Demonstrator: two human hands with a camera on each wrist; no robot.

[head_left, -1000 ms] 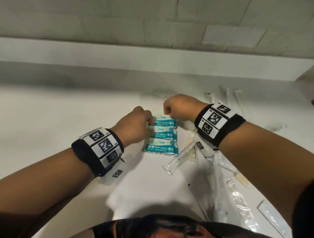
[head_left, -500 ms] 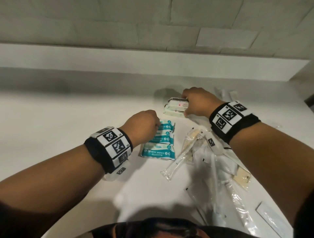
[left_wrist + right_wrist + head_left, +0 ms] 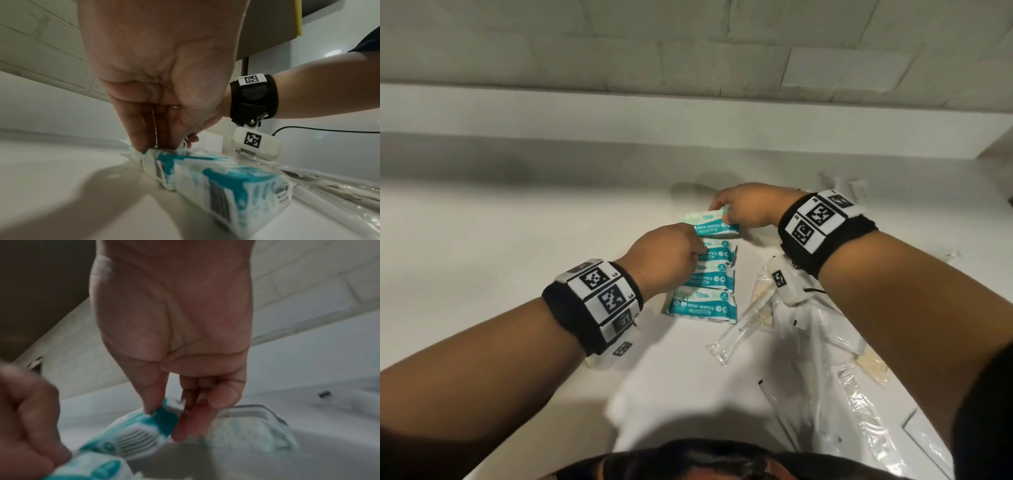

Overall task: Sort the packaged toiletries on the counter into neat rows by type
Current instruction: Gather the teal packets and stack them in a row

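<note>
we see a column of teal-and-white mini wipes packs (image 3: 703, 291) lying flat on the white desk (image 3: 500, 246), long sides touching, running away from us toward the wall. our right hand (image 3: 748, 209) is at the far end of the column, its fingers (image 3: 185, 426) and thumb pinching the right end of the farthest mini wipes pack (image 3: 710, 224), which sits against the next pack in the line. in the right wrist view that pack looks slightly lifted at the pinched end, though blur keeps us from being sure. our left hand (image 3: 664, 260) rests on the left side of the column, its fingers (image 3: 139, 129) pointing down and pressing on the packs near the far end; they are fairly straight and we cannot see them wrapped round anything. to the right of the column lies a loose heap of clear plastic sachets (image 3: 825, 359), with one long clear-wrapped item (image 3: 739, 332) angled just beside the nearest wipes pack. more small wrapped items (image 3: 852, 185) lie near the wall at far right.
</note>
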